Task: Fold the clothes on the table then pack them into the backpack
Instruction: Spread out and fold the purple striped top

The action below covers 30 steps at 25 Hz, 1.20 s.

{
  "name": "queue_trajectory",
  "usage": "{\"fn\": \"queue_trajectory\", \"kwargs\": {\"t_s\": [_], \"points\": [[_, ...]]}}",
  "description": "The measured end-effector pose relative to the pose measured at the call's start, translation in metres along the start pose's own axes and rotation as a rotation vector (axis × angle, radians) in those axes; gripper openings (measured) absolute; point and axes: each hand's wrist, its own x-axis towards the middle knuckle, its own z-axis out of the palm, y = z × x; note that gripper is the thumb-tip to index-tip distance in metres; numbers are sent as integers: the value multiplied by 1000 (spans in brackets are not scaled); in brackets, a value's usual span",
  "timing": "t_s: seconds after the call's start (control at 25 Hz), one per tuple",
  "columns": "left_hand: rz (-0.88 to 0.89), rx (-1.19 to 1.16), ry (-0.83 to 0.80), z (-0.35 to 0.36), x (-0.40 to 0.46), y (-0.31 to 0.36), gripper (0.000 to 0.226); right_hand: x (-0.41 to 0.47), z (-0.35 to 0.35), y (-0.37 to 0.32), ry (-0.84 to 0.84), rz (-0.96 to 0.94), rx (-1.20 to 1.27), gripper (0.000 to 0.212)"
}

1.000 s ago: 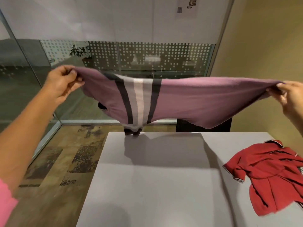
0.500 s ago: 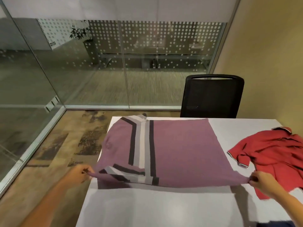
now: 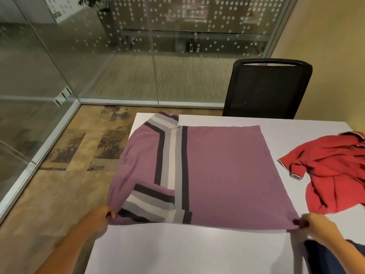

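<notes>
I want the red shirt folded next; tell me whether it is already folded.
No: the red shirt lies crumpled on the table, to the right of the purple shirt, and neither hand touches it.

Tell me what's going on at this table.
A person is laying out a purple striped shirt on the white table to fold it. The left hand pinches its near left corner and the right hand pinches its near right corner. The shirt lies mostly flat, its left side reaching over the table's edge. A red shirt lies crumpled and unfolded to the right. A black chair stands at the far side. No backpack is clearly in view.
</notes>
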Motion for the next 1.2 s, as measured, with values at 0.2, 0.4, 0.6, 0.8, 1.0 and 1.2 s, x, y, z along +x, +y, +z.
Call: {"fn": "queue_trajectory", "kwargs": {"t_s": [0.2, 0.4, 0.6, 0.8, 1.0, 1.2], "points": [[-18, -104, 27, -9, 30, 40, 5, 9, 10, -2, 0, 40, 175, 46], [-253, -737, -69, -1, 41, 85, 15, 7, -7, -11, 41, 43, 426, 37], [-178, -877, 123, -34, 52, 113, 30, 26, -41, -28, 196, 109, 734, 30], [105, -974, 299, -71, 74, 121, 24, 68, -74, -46, 423, 102, 836, 16], [-7, -535, 463, -42, 85, 72, 32, 87, -49, -43, 216, 217, 917, 55], [-341, -454, 403, 10, 56, 17, 24, 76, -8, -30, 2, 402, 1084, 31]]}}
